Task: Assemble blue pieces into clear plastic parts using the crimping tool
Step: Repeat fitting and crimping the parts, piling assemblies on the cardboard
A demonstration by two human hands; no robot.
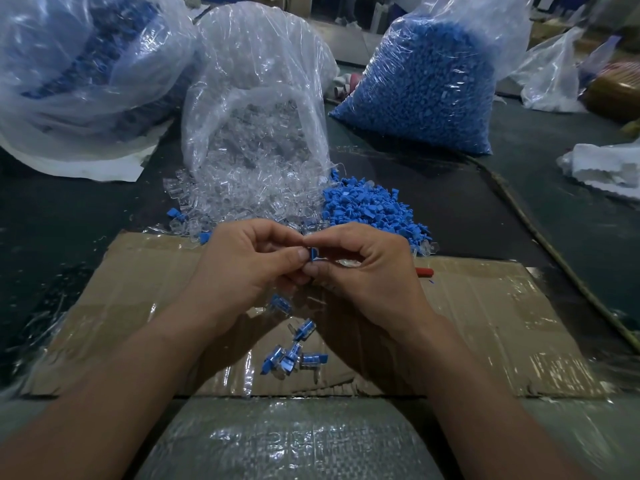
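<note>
Three bulging clear plastic bags (256, 81) stand behind a flattened brown cardboard sheet (485, 323), loose clear plastic parts (242, 195) and blue plastic pieces (370, 206) heaped at its far edge, where left hand (242, 268) and right hand (374, 271) together pinch one small blue piece (314, 254).

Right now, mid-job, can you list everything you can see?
Bag of clear parts: one, clear, back centre, spilling open.
Bag of blue pieces: one, blue fill, back right.
Large bag: one, clear, blue contents, back left.
Loose clear parts: pile, clear, beyond hands.
Loose blue pieces: pile, blue, right of clear pile.
Assembled parts: about five, blue-in-clear, on cardboard.
Cardboard: one, brown, under hands.
Red item: one, red, cardboard's right side.
Held blue piece: one, blue, between both hands.
Left hand: fingers pinch it.
Right hand: fingers pinch it.
</note>
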